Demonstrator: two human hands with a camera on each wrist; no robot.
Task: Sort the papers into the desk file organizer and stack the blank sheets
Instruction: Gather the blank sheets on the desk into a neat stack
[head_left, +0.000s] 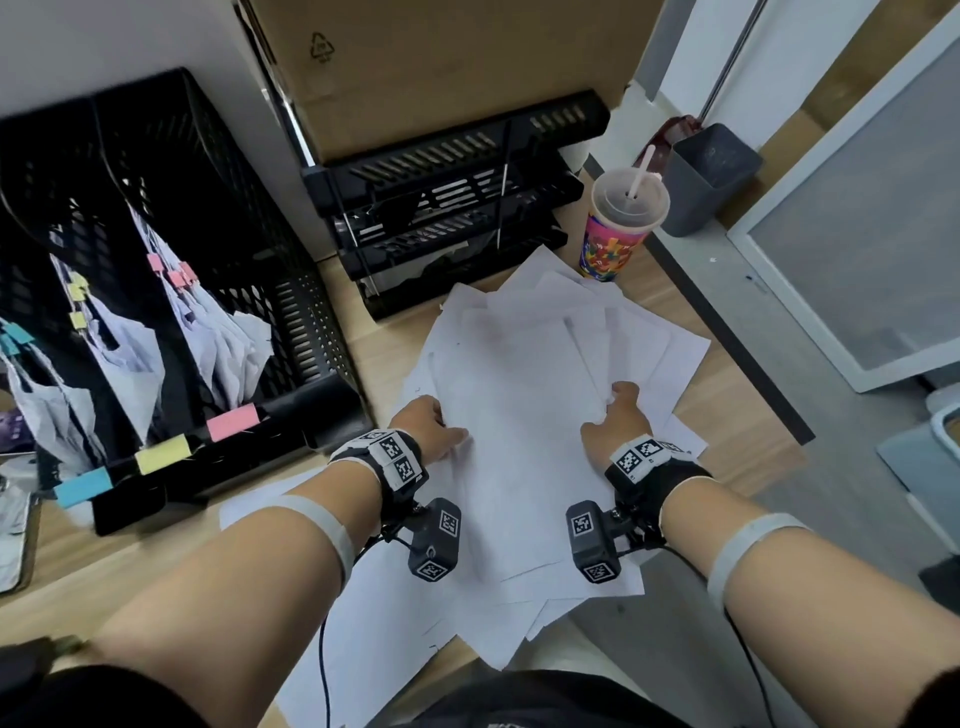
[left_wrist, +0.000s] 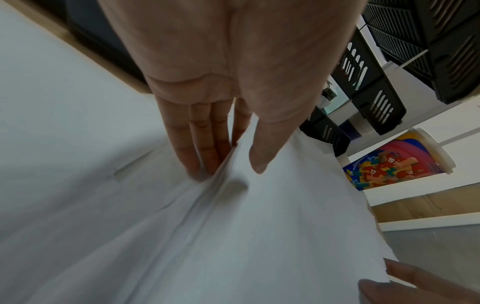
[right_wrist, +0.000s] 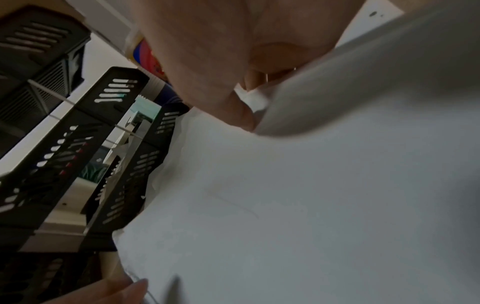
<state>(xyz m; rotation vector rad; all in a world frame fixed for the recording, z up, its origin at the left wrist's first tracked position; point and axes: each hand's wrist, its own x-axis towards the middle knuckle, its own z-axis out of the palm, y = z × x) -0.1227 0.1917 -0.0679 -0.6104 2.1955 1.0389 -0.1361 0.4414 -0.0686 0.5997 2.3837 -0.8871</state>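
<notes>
Sorting appears largely complete: clipped papers (head_left: 223, 332) stand in the desk file organizer (head_left: 291, 312) at left, behind its blue, yellow and pink labels. Stacking is unfinished. The blank sheets (head_left: 519, 395) lie fanned and askew on the desk (head_left: 384, 348). Left hand (head_left: 428, 426) pinches the pile's left edge, thumb above, fingers beneath. Right hand (head_left: 618, 421) seemingly pinches the right edge; its grip is blurred.
</notes>
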